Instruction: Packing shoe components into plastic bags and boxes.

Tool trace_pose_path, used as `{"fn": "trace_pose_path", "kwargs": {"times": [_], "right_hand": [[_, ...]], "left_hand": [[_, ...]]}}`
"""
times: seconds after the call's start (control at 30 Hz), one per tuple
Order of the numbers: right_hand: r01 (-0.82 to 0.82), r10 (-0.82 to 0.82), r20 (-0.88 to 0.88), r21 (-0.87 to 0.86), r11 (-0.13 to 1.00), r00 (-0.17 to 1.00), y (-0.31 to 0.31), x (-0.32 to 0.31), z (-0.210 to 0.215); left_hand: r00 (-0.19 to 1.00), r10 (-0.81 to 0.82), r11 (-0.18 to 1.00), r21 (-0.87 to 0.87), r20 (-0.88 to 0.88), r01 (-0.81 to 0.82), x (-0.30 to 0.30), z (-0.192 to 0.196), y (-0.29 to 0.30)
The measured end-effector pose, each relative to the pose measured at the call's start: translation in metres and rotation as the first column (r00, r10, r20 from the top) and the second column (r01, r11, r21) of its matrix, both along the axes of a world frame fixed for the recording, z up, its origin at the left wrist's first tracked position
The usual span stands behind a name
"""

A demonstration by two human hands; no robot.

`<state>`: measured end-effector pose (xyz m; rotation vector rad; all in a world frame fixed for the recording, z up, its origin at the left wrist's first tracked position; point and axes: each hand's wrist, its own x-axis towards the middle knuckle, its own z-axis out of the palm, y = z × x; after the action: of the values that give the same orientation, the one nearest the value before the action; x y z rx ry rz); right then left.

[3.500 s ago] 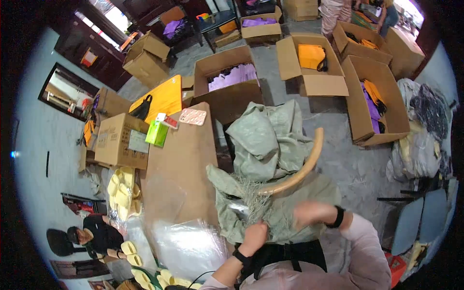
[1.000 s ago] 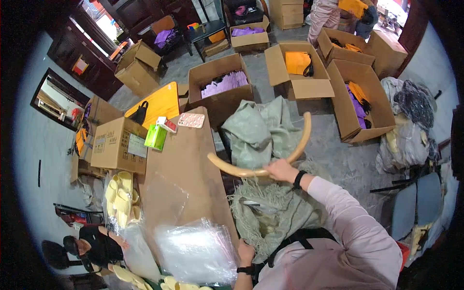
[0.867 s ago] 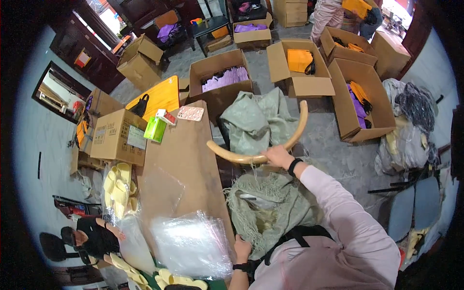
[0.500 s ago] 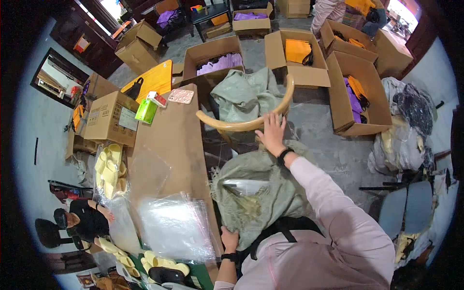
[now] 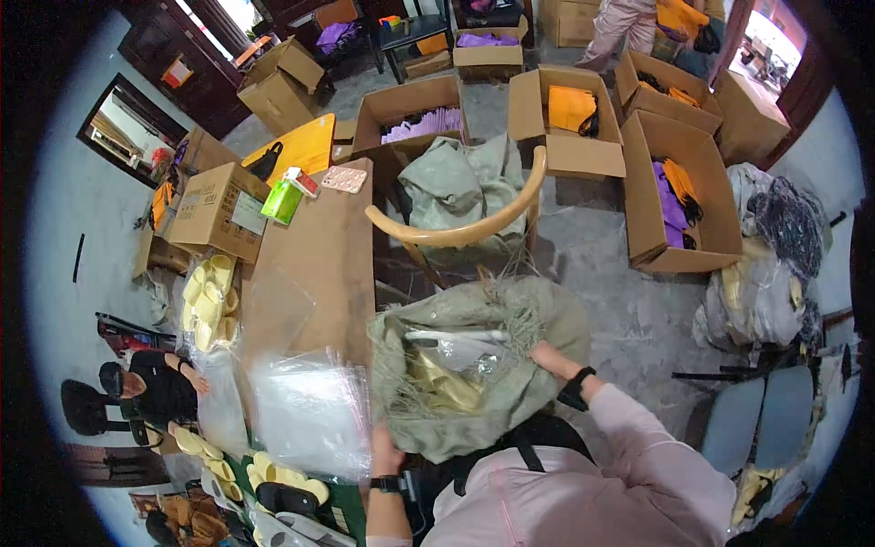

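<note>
A frayed grey-green woven sack (image 5: 561,314) stands in front of me with its mouth spread wide. Inside it lie pale yellow items in clear plastic (image 5: 447,383), which look like bagged slippers. My right hand (image 5: 552,361) is closed on the sack's right rim. At the near left edge of the sack, my left hand (image 5: 386,450) is closed on its cloth, though the fingers are partly hidden. Beyond the sack is the curved wooden back of a chair (image 5: 456,237), with another grey-green sack (image 5: 442,182) on the far side of it.
On my left runs a cardboard-topped table (image 5: 310,264) bearing clear plastic bags (image 5: 305,415), yellow slippers (image 5: 210,296), a green packet (image 5: 282,202) and a phone (image 5: 345,179). Several open cartons (image 5: 679,182) hold purple and orange goods. A seated person (image 5: 164,392) is at the left.
My right hand has left the chair back and come down to the sack's right rim. The sack's mouth is wider, showing more of the contents. My left hand has shifted slightly left.
</note>
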<state>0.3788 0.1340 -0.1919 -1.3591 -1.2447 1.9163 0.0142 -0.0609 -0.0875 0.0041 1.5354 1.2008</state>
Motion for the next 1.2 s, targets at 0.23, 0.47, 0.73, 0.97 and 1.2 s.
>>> {"fn": "trace_pose_path", "kwargs": {"times": [0.23,0.47,0.73,0.97,1.2], "right_hand": [[0.034,-0.033,0.046,-0.013,0.999,0.998,0.033,0.048,0.134],[0.295,-0.263,-0.224,0.122,0.948,0.938,0.070,0.053,0.190],[0.466,-0.538,0.105,0.382,0.798,0.836,0.074,0.040,0.124],[0.517,-0.688,0.220,0.513,0.685,0.692,0.097,0.048,0.089],[0.267,-0.623,0.696,0.563,0.782,0.356,0.086,0.070,0.155]], "left_hand": [[0.969,0.106,0.877,0.438,0.221,-0.196,0.005,0.159,0.094],[0.982,-0.043,0.793,0.605,0.183,-0.078,-0.010,0.209,0.123],[0.957,-0.151,0.866,0.434,-0.248,0.249,-0.014,0.175,0.104],[0.880,-0.204,0.976,-0.025,-0.429,0.214,-0.023,0.085,0.071],[0.896,-0.016,0.992,0.106,-0.444,0.071,-0.003,0.103,0.069]]}}
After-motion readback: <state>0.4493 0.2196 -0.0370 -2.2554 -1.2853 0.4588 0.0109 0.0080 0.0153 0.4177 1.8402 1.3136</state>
